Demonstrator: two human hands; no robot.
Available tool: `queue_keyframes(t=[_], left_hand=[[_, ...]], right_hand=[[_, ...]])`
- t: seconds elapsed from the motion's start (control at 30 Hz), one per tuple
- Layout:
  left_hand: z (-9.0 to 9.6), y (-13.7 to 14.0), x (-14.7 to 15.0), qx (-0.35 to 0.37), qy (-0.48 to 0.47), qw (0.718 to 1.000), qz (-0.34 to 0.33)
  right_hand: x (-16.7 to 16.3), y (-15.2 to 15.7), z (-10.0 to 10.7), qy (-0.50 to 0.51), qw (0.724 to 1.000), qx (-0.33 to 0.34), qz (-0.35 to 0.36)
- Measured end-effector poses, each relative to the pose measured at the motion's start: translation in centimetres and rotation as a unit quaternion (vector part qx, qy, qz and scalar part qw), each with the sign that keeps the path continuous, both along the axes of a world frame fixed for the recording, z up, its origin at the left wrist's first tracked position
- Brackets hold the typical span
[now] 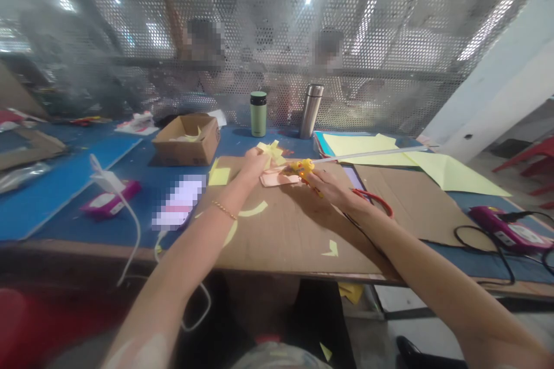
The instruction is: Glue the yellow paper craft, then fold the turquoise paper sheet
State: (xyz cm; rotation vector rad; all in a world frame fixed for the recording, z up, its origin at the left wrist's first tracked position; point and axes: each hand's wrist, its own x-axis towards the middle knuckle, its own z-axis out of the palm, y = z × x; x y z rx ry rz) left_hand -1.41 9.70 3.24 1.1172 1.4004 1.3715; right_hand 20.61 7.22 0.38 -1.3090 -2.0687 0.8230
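My left hand [251,164] is closed on a pale yellow folded-paper piece [272,151] with several points sticking out. My right hand [332,188] grips a yellow hot glue gun [305,168], and a long translucent glue stick [376,154] runs out of its back to the right. The gun's nozzle points left, close to the paper piece; I cannot tell whether they touch. Below both lies a flat peach-coloured piece [277,180] on the cardboard sheet [277,236]. Red-handled scissors [383,203] rest beside my right wrist, partly hidden.
Yellow paper sheets [459,172] lie at the right, near a purple box with a black cable [511,229]. On the left are a phone [182,202], a white cable [137,230] and an open carton [186,150]. A green tumbler [258,117] and steel flask [311,112] stand behind.
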Motion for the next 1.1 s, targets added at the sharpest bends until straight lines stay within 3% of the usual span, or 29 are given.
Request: queue_keyframes(t=[0.63, 1.1], left_hand=[[0.6, -0.7, 0.3, 0.006, -0.012, 1.0, 0.012], [0.6, -0.7, 0.3, 0.007, -0.021, 1.0, 0.008]], right_hand=[[0.1, 0.4, -0.6, 0.024, 1.0, -0.011, 0.005], [0.1, 0.3, 0.1, 0.015, 1.0, 0.009, 0.004]])
